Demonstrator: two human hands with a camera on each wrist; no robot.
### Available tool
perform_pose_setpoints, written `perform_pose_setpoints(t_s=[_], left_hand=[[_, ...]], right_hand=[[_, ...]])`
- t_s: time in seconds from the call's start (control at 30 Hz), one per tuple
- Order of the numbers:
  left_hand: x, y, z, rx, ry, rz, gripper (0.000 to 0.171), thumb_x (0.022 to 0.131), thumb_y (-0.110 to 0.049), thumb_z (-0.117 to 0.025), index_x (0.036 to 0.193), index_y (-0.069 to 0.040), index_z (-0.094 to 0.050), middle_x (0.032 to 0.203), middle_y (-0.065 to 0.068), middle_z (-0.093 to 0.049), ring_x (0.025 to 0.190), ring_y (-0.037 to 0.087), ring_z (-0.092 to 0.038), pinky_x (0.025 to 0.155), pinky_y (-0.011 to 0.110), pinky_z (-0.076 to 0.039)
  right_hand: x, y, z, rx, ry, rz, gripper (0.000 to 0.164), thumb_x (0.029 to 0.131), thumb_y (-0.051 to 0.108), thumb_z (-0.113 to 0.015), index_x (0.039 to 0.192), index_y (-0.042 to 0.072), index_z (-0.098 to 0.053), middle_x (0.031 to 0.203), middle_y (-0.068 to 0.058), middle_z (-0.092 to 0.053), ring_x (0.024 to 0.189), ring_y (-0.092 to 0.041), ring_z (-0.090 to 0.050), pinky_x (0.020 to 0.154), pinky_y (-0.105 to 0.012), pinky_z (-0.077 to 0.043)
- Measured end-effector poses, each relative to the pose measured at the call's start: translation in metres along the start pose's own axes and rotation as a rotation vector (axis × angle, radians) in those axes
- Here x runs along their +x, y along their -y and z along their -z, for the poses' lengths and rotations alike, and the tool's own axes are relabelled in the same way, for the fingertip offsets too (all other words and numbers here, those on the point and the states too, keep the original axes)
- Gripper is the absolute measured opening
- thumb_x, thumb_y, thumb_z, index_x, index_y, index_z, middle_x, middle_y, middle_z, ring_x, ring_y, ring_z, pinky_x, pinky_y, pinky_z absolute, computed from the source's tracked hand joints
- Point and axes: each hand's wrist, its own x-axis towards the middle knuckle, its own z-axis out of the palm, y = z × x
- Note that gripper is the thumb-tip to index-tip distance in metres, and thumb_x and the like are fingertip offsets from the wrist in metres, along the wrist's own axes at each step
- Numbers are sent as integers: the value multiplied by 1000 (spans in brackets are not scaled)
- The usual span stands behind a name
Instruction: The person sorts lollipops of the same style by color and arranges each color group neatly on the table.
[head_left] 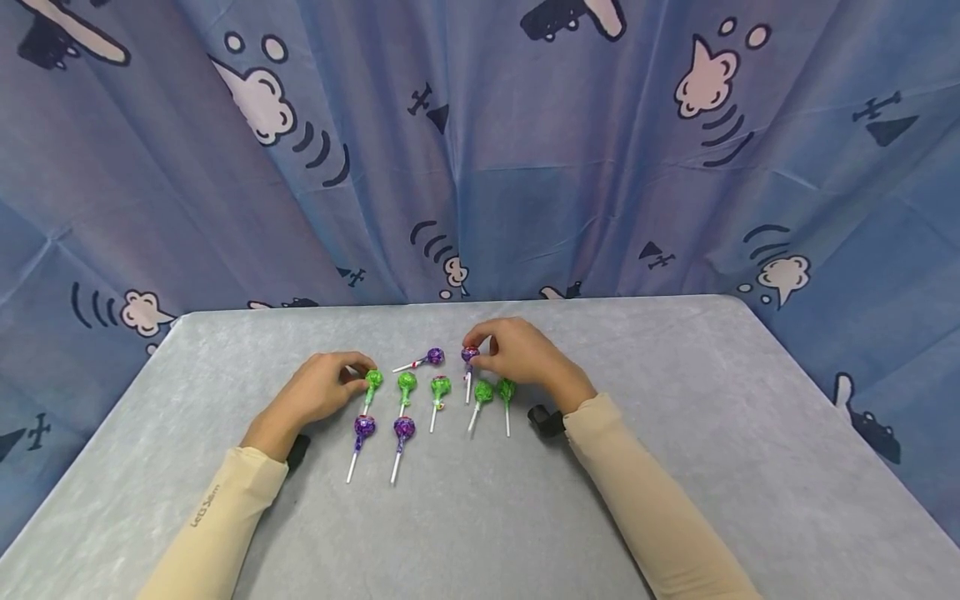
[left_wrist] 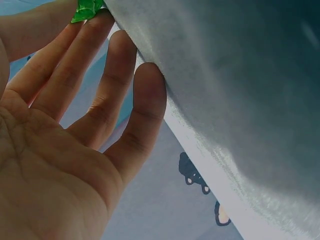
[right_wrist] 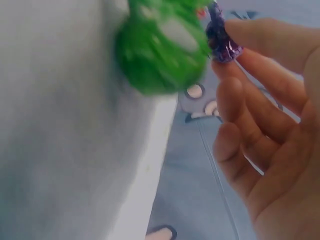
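My left hand (head_left: 318,387) pinches the head of a green-wrapped lollipop (head_left: 373,379) at the left end of a row; its green wrapper (left_wrist: 89,9) shows between thumb and fingers in the left wrist view. With thumb and fingertips my right hand (head_left: 521,350) pinches a purple lollipop (head_left: 469,354), its stick pointing toward me. That purple wrapper (right_wrist: 222,45) is also seen in the right wrist view, beside a blurred green lollipop (right_wrist: 160,50) close to the camera. Between the hands another purple lollipop (head_left: 435,357) lies with its stick to the left.
More green lollipops (head_left: 407,382) lie across the middle of the grey table (head_left: 465,533). Two purple ones, the left (head_left: 364,427) and the right (head_left: 404,428), lie nearer to me. A blue patterned curtain (head_left: 510,208) hangs behind the far table edge.
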Motion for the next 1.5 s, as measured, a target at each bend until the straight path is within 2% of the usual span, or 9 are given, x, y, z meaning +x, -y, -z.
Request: perform_pose_setpoints(t_s=[0.17,0.3,0.4,0.53,0.73,0.97,1.2,1.5], left_hand=[[1,-1,0,4,-3,-7,23,93,-13,-69,115,-12,-72,109,9,-74,94,24,-67,83,46,-52],[1,-1,0,2,2,-2,23,93,-14,-68,116,-13,-72,109,9,-74,95,24,-67,83,46,-52],[1,-1,0,2,1,1,23,93,-14,-68,116,-13,-72,109,9,-74,95,24,-67,84,46,-52],[0,-1,0,0,-1,5,23,93,-14,-68,116,-12,-72,109,9,-74,95,25,-67,84,47,-52],[0,0,0,-4,0,4,23,93,-13,-68,116,-12,-72,108,9,-73,94,23,-67,82,45,-51],[1,1,-1,0,0,-3,23,93,-13,-69,116,-12,-72,108,9,-74,93,22,-67,82,45,-51],[1,2,-2,3,-5,-6,23,93,-13,-69,115,-12,-72,107,8,-74,92,22,-67,82,45,-51],[1,3,-2,2,-9,-9,23,92,-13,-69,115,-12,-72,107,8,-74,93,23,-67,82,45,-51]], right_hand=[[-7,-15,14,41,-45,6,24,90,21,-73,114,19,-74,106,4,-73,89,-15,-61,72,-29,-47],[-11,-23,22,71,-29,7,23,88,18,-73,111,18,-74,106,3,-73,89,-17,-61,74,-30,-47],[-10,-26,20,46,-3,23,22,88,18,-73,110,17,-75,104,2,-74,83,-14,-61,73,-28,-48],[-7,-22,15,18,14,39,22,88,21,-73,110,17,-75,103,2,-74,78,-12,-60,69,-26,-48],[-4,-15,10,1,-5,40,21,89,20,-73,110,18,-75,104,4,-74,83,-12,-60,70,-26,-47],[-2,-13,7,-1,2,41,22,89,21,-72,111,18,-75,104,4,-74,80,-11,-59,69,-26,-47],[-4,-11,9,11,-24,19,23,89,21,-73,112,18,-74,104,4,-74,86,-13,-61,72,-27,-47],[-4,-13,11,-11,-29,17,23,89,20,-72,113,18,-74,104,4,-73,85,-13,-61,71,-28,-47]])
